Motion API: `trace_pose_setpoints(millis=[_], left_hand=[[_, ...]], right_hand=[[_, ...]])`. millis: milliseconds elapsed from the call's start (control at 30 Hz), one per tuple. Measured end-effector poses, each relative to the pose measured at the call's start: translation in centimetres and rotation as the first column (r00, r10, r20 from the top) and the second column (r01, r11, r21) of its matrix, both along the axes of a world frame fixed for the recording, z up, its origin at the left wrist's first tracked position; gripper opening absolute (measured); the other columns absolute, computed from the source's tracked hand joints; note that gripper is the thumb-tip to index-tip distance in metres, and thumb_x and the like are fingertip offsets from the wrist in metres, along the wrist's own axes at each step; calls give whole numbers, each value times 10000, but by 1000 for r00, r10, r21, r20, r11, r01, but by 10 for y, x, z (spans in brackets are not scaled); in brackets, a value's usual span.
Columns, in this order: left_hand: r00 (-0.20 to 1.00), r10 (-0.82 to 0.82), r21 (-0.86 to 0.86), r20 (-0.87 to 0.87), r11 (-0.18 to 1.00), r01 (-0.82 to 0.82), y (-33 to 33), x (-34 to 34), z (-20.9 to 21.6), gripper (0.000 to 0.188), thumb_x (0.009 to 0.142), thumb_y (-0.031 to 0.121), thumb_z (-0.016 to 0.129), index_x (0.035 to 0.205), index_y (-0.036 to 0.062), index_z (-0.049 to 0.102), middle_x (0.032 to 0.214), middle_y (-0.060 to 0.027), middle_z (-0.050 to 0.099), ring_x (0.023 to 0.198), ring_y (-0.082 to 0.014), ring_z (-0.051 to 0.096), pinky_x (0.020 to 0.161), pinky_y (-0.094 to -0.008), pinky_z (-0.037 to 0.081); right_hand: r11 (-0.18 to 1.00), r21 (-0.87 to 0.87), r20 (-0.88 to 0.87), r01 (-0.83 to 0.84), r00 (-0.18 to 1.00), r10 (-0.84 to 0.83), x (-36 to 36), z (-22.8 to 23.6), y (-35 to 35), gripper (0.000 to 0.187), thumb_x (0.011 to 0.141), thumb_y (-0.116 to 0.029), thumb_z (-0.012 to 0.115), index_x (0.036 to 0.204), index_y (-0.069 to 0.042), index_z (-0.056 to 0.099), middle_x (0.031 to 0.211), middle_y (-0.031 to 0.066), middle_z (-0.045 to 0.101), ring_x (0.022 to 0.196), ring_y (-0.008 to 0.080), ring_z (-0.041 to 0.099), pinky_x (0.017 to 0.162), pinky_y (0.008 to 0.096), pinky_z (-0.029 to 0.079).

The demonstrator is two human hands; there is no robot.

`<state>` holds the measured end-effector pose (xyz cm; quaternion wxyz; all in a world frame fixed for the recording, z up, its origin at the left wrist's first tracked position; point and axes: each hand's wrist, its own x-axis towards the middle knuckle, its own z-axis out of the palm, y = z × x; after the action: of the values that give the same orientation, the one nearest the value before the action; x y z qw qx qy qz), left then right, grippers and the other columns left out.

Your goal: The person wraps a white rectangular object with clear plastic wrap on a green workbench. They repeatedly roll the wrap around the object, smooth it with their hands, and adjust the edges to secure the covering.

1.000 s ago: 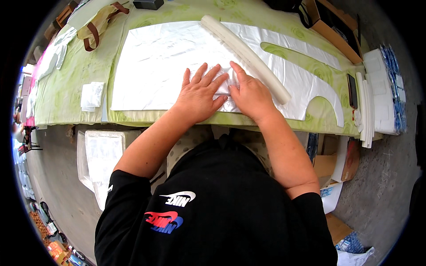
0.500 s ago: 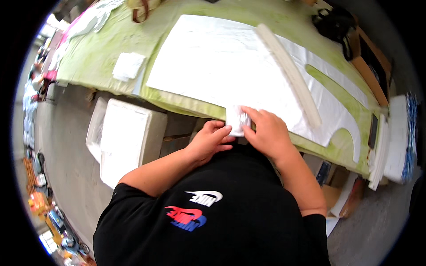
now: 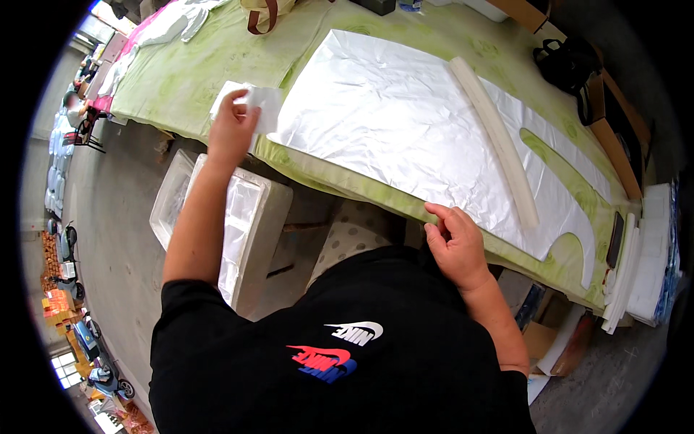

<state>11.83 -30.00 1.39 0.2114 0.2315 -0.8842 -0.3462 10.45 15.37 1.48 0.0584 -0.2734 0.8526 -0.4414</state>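
Note:
My left hand (image 3: 233,130) reaches out over the far left part of the table, its fingers closed on a thin white square piece (image 3: 267,106) that looks like folded plastic film. Under and beside that hand lie more white square pieces (image 3: 219,98), partly hidden by the fingers. My right hand (image 3: 458,244) is held at the table's front edge, thumb and forefinger apart, with nothing visible in it. Beyond it spreads a large crinkled white sheet (image 3: 376,108). A long pale bar (image 3: 495,137) lies across the sheet.
A green cloth (image 3: 173,87) covers the table. Below its left edge, a white open box (image 3: 249,217) holds white pieces. A dotted seat (image 3: 354,235) is in front of me. At the right are a black bag (image 3: 567,65), a cardboard box (image 3: 614,123) and stacked white sheets (image 3: 650,253).
My left hand has moved from in front of me to the white pieces at the far left, carrying a white piece. My right hand has let go of it and stayed by the table edge.

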Motion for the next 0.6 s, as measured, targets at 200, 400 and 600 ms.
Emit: trace_pose_setpoints(millis=[200, 400, 600], left_hand=[[938, 216, -434, 272, 897, -81, -43, -18, 1, 570, 935, 272, 676, 1476, 224, 503, 1276, -50, 656, 1217, -285, 599, 1037, -428, 452], [970, -119, -689, 213, 686, 236, -28, -14, -26, 499, 970, 251, 603, 1465, 241, 538, 1528, -5, 501, 1468, -277, 384, 1210, -544, 237], [913, -82, -654, 400, 673, 347, -57, -11, -47, 474, 1041, 258, 478, 1513, 227, 496, 1624, 41, 406, 1553, -242, 260, 1245, -582, 102]], right_hand=[[999, -18, 15, 29, 999, -29, 0, -5, 1, 278, 855, -84, 709, 1132, -90, 715, 759, 68, 581, 682, 235, 571, 640, 354, 477], [990, -90, 128, 112, 987, -100, 3, -2, 19, 271, 847, -32, 706, 1114, -76, 715, 813, 88, 598, 727, 251, 580, 673, 354, 482], [931, 82, -607, 357, 759, -237, -28, 14, 55, 339, 834, -59, 712, 1171, -91, 704, 1075, 121, 630, 942, 313, 587, 852, 402, 497]])
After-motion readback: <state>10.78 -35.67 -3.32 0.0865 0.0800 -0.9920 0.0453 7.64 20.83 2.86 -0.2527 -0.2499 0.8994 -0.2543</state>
